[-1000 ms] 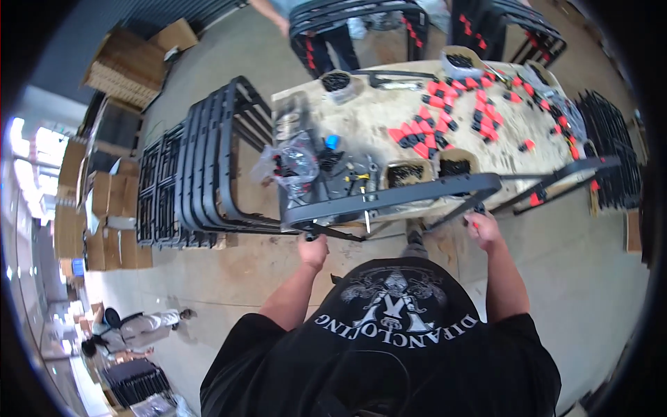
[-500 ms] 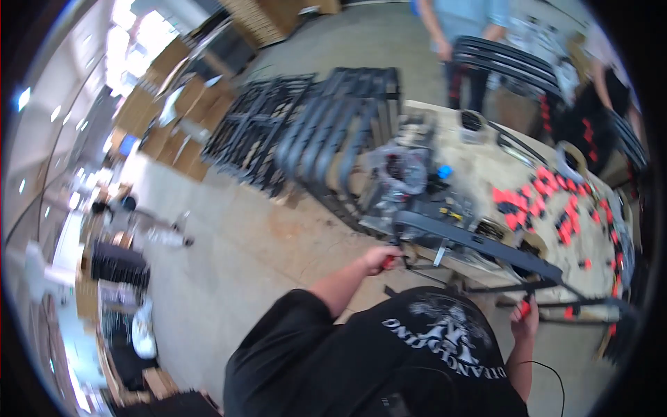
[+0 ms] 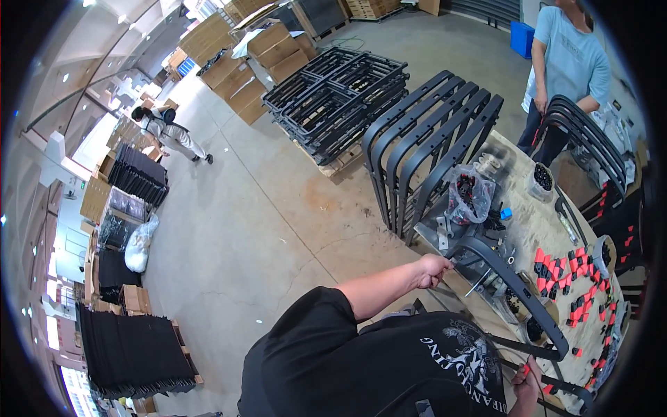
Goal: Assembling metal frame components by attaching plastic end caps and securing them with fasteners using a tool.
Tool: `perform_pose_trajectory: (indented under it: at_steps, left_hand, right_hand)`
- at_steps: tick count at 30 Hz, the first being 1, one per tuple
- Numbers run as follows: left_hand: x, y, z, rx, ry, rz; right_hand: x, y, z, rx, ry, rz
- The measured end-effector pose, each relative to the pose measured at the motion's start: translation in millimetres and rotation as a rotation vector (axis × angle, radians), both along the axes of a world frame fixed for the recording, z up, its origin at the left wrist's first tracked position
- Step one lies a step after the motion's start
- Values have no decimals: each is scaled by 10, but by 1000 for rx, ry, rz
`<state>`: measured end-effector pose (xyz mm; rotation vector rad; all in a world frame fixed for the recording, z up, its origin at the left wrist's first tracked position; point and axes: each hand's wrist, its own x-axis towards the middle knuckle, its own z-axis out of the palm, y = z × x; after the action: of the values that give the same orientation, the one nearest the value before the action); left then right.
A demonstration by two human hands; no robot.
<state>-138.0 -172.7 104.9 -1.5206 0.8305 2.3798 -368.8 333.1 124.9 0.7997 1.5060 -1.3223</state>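
A black bent-tube metal frame (image 3: 514, 285) spans between my two hands at the near edge of the worktable, its curved bar facing away from me. My left hand (image 3: 433, 270) is closed round the end of its left leg. My right hand (image 3: 528, 381) is closed at the other leg's end, with a bit of red showing at the fingers; the exact grip is partly hidden. Just beyond the frame, a clear plastic bag of small dark and red parts (image 3: 469, 196) sits on the table. Many red and black plastic pieces (image 3: 566, 274) lie scattered to the right.
Several similar curved frames (image 3: 431, 139) stand at the table's far left end. Behind them, flat black frames (image 3: 337, 97) are stacked on a pallet. A person in light blue (image 3: 570, 62) holds frames across the table. Another person (image 3: 174, 132) is bent forward at far left. Black sheets (image 3: 135, 351) are piled at left.
My view has swung left, bringing more of the floor and the far person into sight. Both hands still hold the frame, which now appears farther right and more steeply slanted.
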Motion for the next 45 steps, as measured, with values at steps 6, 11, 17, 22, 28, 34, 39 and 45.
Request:
perform_pose_trajectory:
  at_steps: [6,11,17,22,28,34,39,45]
  left_hand:
    - [118,29,1,-437,-56,-300]
    - [308,246,-96,-1077,-158,-381]
    - [196,108,-579,-1379,103,-347]
    - [248,-174,-817,-1243,441,-602]
    - [240,-278,-622,-1284,311,-771]
    - [102,-328,-1109,-1542,516,-582]
    - [147,-314,-1084,-1511,417,-697]
    - [-78,-189,-799,-1345,310,-817]
  right_hand:
    - [171,-52,-95,128,153,87]
    - [247,-158,-137,116,256,115]
    - [121,53,-373,210,350,54]
    - [254,-185,-5,295,394,245]
    - [338,-429,110,378,353,241]
    - [301,-261,-151,469,461,264]
    - [280,-127,-732,750,965,387]
    - [198,-68,-1709,306,1120,-279]
